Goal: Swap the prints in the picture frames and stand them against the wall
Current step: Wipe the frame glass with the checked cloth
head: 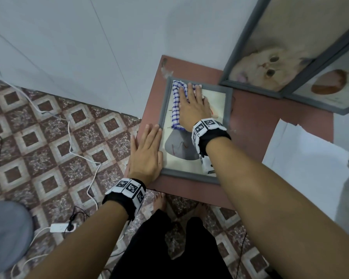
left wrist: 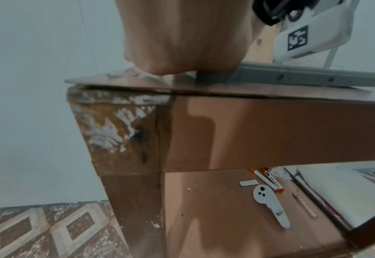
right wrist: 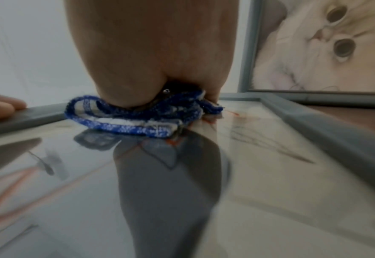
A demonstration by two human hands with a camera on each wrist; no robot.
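Observation:
A grey picture frame (head: 227, 109) lies flat on the brown table (head: 256, 125), its glass over a print with a grey shape (head: 181, 150). My right hand (head: 191, 105) presses a blue-and-white checked cloth (head: 176, 97) flat onto the glass near the frame's far left corner; the cloth (right wrist: 138, 115) bunches under the palm (right wrist: 151, 52). My left hand (head: 147, 152) rests flat on the frame's left edge, fingers straight. A second frame with a cat print (head: 268, 63) leans on the wall at the back right, and a third frame (head: 334, 85) stands beside it.
White paper sheets (head: 302, 156) lie on the table's right side. A lower shelf (left wrist: 226, 218) holds markers (left wrist: 268, 179) and a white handle-shaped tool (left wrist: 270, 204). White cables (head: 69, 125) and a power strip (head: 63, 227) lie on the patterned floor tiles left of the table.

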